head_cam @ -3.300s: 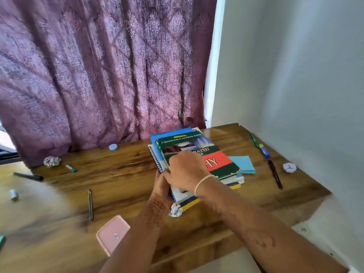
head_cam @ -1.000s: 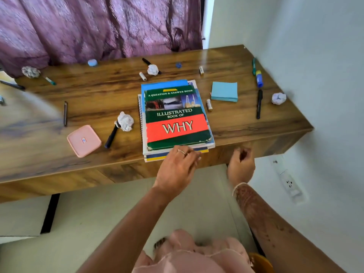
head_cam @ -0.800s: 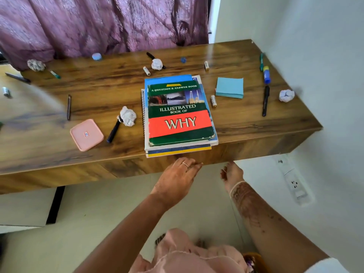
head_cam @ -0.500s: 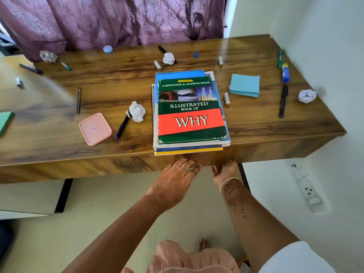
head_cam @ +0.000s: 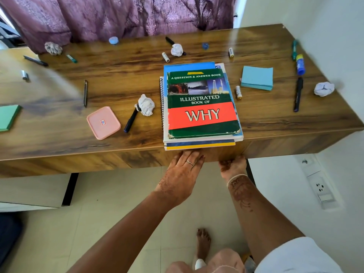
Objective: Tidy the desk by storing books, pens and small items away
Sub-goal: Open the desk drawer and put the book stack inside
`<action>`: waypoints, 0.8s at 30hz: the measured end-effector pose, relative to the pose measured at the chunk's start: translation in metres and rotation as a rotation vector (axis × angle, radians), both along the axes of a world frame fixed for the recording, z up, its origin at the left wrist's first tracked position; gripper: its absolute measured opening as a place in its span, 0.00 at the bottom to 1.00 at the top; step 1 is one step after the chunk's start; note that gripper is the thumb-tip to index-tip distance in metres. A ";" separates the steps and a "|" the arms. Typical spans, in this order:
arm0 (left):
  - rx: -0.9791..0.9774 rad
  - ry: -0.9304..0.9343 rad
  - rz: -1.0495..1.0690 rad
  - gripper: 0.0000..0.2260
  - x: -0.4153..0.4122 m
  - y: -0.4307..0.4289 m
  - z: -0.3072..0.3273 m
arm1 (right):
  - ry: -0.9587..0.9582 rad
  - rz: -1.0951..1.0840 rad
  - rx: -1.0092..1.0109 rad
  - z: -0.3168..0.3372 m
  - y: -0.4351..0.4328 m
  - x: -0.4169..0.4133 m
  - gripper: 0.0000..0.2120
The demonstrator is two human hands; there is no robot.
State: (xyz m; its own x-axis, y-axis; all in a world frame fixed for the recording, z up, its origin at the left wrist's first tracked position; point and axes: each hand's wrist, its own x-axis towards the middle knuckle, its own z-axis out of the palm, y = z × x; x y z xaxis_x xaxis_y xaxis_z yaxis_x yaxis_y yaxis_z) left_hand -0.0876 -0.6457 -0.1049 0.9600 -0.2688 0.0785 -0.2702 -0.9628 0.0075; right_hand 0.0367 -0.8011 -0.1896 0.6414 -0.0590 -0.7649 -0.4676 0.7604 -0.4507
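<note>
right hand: fingers tucked out of sight under bench front, grip cannot be told | lower books: covered, only edges show | green pad: cut by left edge | battery: label too small to read

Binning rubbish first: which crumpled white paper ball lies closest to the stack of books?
The crumpled white paper ball just left of the stack of books, touching the black marker; the others sit farther away.

The green and red book on top of the stack reads "A QUESTION & ANSWER BOOK", then "ILLUSTRATED BOOK OF", then "WHY" in large letters.
</note>
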 end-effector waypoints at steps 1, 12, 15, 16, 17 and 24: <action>0.004 -0.005 0.004 0.29 -0.001 0.000 -0.001 | 0.000 -0.011 -0.014 0.001 0.001 0.000 0.23; -0.001 -0.023 0.062 0.30 -0.012 0.005 -0.004 | 0.004 -0.036 -0.078 -0.002 0.006 0.000 0.25; 0.013 -0.025 0.083 0.29 -0.014 0.004 -0.004 | 0.001 -0.031 -0.088 -0.003 0.005 -0.003 0.25; 0.012 -0.026 0.089 0.29 -0.015 0.003 -0.004 | 0.002 -0.033 -0.088 -0.003 0.004 -0.006 0.25; 0.009 -0.027 0.092 0.29 -0.015 0.002 -0.003 | 0.003 -0.037 -0.089 -0.003 0.004 -0.010 0.25; 0.007 0.020 0.042 0.34 -0.030 -0.010 0.008 | -0.007 -0.061 -0.079 -0.001 -0.015 -0.060 0.24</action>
